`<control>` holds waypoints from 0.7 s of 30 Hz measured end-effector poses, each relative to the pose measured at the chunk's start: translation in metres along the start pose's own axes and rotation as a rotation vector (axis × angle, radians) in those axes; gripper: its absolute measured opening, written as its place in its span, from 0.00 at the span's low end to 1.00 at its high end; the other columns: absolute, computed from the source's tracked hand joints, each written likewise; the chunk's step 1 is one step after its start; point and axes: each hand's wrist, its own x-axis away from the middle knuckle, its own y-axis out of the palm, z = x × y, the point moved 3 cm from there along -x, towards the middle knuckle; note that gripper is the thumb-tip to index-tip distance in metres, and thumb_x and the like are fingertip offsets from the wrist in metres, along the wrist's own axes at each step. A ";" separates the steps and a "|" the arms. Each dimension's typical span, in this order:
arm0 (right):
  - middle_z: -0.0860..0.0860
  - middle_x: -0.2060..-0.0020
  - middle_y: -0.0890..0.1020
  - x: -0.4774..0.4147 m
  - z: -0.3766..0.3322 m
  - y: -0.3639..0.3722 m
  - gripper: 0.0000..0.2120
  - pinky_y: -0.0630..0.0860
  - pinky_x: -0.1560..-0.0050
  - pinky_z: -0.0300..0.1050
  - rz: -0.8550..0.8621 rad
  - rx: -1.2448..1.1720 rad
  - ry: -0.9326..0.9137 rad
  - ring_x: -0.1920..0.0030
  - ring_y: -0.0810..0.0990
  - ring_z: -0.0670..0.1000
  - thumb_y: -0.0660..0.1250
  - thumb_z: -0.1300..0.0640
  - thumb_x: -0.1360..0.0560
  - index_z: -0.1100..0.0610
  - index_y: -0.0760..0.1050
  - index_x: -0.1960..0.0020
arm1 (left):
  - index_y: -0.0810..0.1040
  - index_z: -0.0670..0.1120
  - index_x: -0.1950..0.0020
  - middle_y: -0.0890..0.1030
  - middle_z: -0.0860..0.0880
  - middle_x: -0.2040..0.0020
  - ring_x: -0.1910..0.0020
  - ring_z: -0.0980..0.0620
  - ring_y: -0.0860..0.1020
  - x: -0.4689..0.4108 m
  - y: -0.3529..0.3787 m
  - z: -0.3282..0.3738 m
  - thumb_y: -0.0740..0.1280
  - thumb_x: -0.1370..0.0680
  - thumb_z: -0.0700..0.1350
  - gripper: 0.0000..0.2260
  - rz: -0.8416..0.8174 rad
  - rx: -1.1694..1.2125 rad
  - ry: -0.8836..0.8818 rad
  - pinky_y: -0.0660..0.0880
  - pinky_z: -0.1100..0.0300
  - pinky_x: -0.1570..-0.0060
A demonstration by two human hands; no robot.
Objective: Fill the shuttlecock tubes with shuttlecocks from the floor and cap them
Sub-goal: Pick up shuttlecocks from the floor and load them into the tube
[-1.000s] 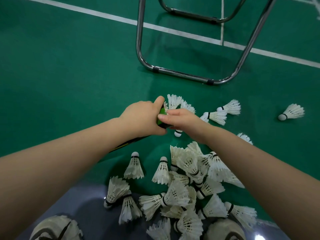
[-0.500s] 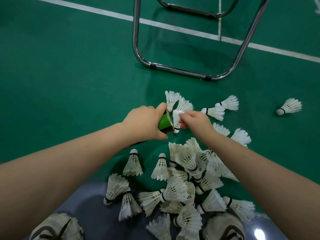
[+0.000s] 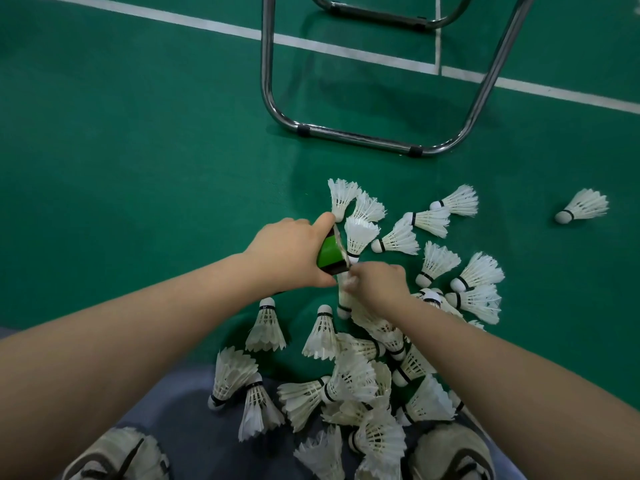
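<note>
My left hand (image 3: 287,254) grips the green tube (image 3: 329,252) near its open end, and the mouth points to the right. My right hand (image 3: 381,285) is just below this mouth. Its fingers pinch one shuttlecock (image 3: 344,296), which looks blurred, with the cork downward. Under my right arm lies a pile of shuttlecocks (image 3: 353,379) on the green floor (image 3: 138,168), some upright and some on their side. One lone shuttlecock (image 3: 583,206) lies well apart at the right. My two shoes (image 3: 114,455) show at the bottom edge. Beyond the hands stands a metal frame (image 3: 360,137), with a white line (image 3: 173,17) behind it.
</note>
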 end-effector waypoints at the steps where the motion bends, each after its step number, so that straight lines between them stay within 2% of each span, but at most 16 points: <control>1: 0.48 0.62 0.78 -0.001 0.004 -0.008 0.09 0.68 0.46 0.50 0.040 -0.150 0.029 0.56 0.76 0.52 0.58 0.49 0.23 0.51 0.74 0.54 | 0.60 0.48 0.36 0.71 0.49 0.59 0.58 0.46 0.72 -0.001 0.000 0.000 0.69 0.32 0.63 0.33 0.001 0.002 -0.001 0.71 0.55 0.64; 3: 0.50 0.64 0.76 -0.003 0.014 -0.030 0.09 0.73 0.59 0.45 0.172 -0.476 0.040 0.65 0.72 0.49 0.59 0.51 0.22 0.55 0.73 0.53 | 0.60 0.48 0.37 0.71 0.48 0.59 0.58 0.46 0.72 -0.002 0.000 -0.002 0.69 0.32 0.63 0.33 0.008 0.002 -0.006 0.71 0.55 0.64; 5: 0.49 0.68 0.72 0.000 0.022 -0.058 0.09 0.66 0.71 0.38 0.385 -0.680 -0.030 0.71 0.66 0.45 0.58 0.55 0.21 0.57 0.71 0.58 | 0.61 0.48 0.38 0.71 0.48 0.59 0.58 0.45 0.72 -0.003 -0.001 -0.003 0.69 0.32 0.63 0.32 0.016 0.005 -0.017 0.72 0.55 0.64; 7: 0.47 0.72 0.68 0.007 0.026 -0.082 0.11 0.61 0.72 0.38 0.612 -0.815 -0.101 0.73 0.62 0.44 0.58 0.57 0.22 0.61 0.69 0.61 | 0.61 0.48 0.38 0.71 0.48 0.59 0.58 0.45 0.72 -0.004 -0.002 -0.003 0.70 0.32 0.62 0.32 0.026 0.018 -0.036 0.71 0.55 0.64; 9: 0.47 0.73 0.66 0.014 0.018 -0.094 0.12 0.60 0.72 0.38 0.687 -0.909 -0.174 0.74 0.61 0.42 0.58 0.59 0.23 0.63 0.68 0.62 | 0.62 0.48 0.40 0.71 0.48 0.59 0.57 0.45 0.72 -0.005 -0.003 -0.004 0.70 0.32 0.62 0.31 0.032 0.028 -0.056 0.71 0.55 0.64; 12: 0.48 0.72 0.68 0.019 -0.008 -0.092 0.13 0.62 0.71 0.39 0.529 -0.842 -0.295 0.73 0.63 0.42 0.58 0.58 0.22 0.61 0.70 0.63 | 0.62 0.48 0.41 0.73 0.47 0.57 0.56 0.44 0.74 -0.007 -0.005 -0.007 0.70 0.32 0.61 0.29 0.053 0.049 -0.074 0.73 0.53 0.62; 14: 0.49 0.72 0.71 0.021 -0.023 -0.084 0.15 0.65 0.68 0.46 0.424 -0.779 -0.342 0.71 0.67 0.47 0.58 0.54 0.22 0.59 0.72 0.65 | 0.62 0.48 0.41 0.75 0.47 0.55 0.55 0.44 0.74 -0.007 -0.008 -0.010 0.70 0.33 0.61 0.29 0.076 0.069 -0.082 0.74 0.53 0.60; 17: 0.60 0.68 0.75 0.024 -0.040 -0.075 0.23 0.68 0.63 0.51 0.316 -0.854 -0.347 0.64 0.71 0.59 0.56 0.45 0.26 0.65 0.74 0.62 | 0.63 0.49 0.41 0.77 0.46 0.54 0.54 0.43 0.75 -0.006 -0.014 -0.013 0.70 0.34 0.61 0.30 0.141 0.105 -0.081 0.74 0.52 0.59; 19: 0.58 0.70 0.71 0.026 -0.047 -0.072 0.24 0.65 0.64 0.49 0.229 -0.937 -0.352 0.67 0.68 0.56 0.57 0.44 0.28 0.66 0.71 0.64 | 0.63 0.49 0.41 0.76 0.47 0.56 0.54 0.43 0.75 -0.006 -0.018 -0.014 0.70 0.34 0.61 0.29 0.182 0.119 -0.078 0.72 0.54 0.60; 21: 0.53 0.70 0.71 0.025 -0.050 -0.072 0.20 0.64 0.63 0.44 0.114 -1.015 -0.353 0.66 0.68 0.49 0.63 0.45 0.29 0.63 0.71 0.64 | 0.64 0.48 0.40 0.75 0.47 0.58 0.56 0.43 0.74 -0.005 -0.020 -0.015 0.69 0.33 0.60 0.29 0.206 0.123 -0.073 0.70 0.55 0.62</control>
